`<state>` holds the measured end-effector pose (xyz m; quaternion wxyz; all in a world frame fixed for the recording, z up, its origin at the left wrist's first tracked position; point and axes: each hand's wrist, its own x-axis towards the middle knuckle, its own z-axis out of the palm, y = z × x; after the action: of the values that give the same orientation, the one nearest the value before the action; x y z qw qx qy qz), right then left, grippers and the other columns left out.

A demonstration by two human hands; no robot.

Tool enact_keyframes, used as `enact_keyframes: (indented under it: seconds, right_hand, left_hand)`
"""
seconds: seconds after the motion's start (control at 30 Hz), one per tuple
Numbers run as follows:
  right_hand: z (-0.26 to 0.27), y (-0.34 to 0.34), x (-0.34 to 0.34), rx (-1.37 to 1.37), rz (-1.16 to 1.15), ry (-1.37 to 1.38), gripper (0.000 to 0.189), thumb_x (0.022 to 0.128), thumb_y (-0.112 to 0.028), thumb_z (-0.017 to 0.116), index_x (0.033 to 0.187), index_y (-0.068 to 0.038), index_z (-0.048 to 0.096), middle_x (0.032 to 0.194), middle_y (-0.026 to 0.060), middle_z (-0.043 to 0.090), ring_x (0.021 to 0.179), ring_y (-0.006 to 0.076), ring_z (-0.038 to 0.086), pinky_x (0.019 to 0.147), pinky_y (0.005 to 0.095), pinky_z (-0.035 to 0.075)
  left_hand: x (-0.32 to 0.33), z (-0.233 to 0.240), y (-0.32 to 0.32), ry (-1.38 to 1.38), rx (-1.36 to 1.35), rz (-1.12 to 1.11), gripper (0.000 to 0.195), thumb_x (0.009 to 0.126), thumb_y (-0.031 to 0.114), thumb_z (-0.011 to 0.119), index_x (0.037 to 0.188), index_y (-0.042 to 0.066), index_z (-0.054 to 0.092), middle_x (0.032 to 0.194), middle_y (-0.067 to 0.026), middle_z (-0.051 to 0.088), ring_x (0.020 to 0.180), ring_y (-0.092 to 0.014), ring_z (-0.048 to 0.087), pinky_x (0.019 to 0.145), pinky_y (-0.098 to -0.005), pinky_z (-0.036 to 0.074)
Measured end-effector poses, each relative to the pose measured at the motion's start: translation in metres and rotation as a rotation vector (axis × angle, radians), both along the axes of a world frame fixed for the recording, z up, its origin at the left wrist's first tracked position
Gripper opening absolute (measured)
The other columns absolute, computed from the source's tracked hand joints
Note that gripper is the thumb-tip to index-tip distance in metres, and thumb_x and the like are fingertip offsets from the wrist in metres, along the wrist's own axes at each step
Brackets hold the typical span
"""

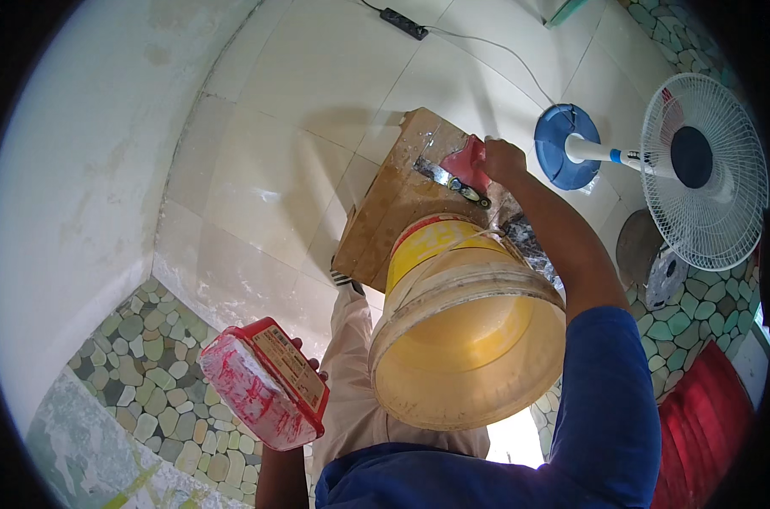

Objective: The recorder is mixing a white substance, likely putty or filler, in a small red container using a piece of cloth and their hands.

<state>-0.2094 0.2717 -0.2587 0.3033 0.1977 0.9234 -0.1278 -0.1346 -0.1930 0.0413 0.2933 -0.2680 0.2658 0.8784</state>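
Observation:
My left hand (pixel 315 365) grips a red plastic tub (pixel 264 385), its fingertips showing along the labelled side. White paste residue coats the tub's pale inside or face. At the far side of a low wooden platform (pixel 385 210), my right hand (pixel 504 160) pinches a red plastic piece (pixel 466 162), partly hidden by the fingers. Beside that piece lies a putty knife (pixel 451 181) with a metal blade and a dark handle. Between my arms a large yellow-and-white plastic bucket (pixel 467 337) stands with its mouth toward me and its wire handle against its side.
A white pedestal fan (pixel 703 172) with a blue base (pixel 566 146) stands at the right, its cord running to a black power strip (pixel 404 23). A crumpled plastic sheet (pixel 531 245) lies right of the bucket. A wall (pixel 92 159) rises at left; red fabric (pixel 703 426) is lower right.

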Motion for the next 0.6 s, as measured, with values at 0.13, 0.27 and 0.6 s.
enact_keyframes:
  seconds: [0.13, 0.27, 0.6]
  right_hand:
    - [-0.006, -0.007, 0.013, 0.101, 0.005, 0.144, 0.049, 0.072, -0.038, 0.074, 0.105, -0.005, 0.058, 0.093, 0.0168, 0.067, 0.088, 0.0335, 0.066, 0.081, 0.0452, 0.054]
    - [-0.001, -0.01, 0.01, 0.118, 0.048, 0.317, 0.043, 0.071, -0.035, 0.074, 0.098, -0.004, 0.061, 0.089, 0.019, 0.067, 0.084, 0.0349, 0.066, 0.078, 0.0451, 0.053]
    - [0.226, -0.029, 0.01, -0.343, 0.002, 0.612, 0.022, 0.091, -0.018, 0.059, 0.101, 0.002, 0.056, 0.081, 0.0214, 0.065, 0.073, 0.0318, 0.066, 0.064, 0.0414, 0.049]
  left_hand:
    - [0.002, -0.004, 0.0, -0.031, 0.104, 0.014, 0.073, 0.09, 0.04, 0.062, 0.149, 0.012, 0.028, 0.149, -0.0183, 0.033, 0.128, -0.039, 0.045, 0.105, -0.0533, 0.042]
    - [0.008, -0.001, -0.007, -0.046, 0.032, 0.049, 0.071, 0.092, 0.043, 0.058, 0.148, 0.011, 0.028, 0.146, -0.0206, 0.035, 0.126, -0.04, 0.046, 0.103, -0.0527, 0.044]
    - [-0.013, -0.017, 0.018, 0.14, -0.224, -0.097, 0.048, 0.099, 0.039, 0.041, 0.136, 0.008, 0.046, 0.122, -0.0136, 0.059, 0.107, -0.028, 0.062, 0.09, -0.0461, 0.053]
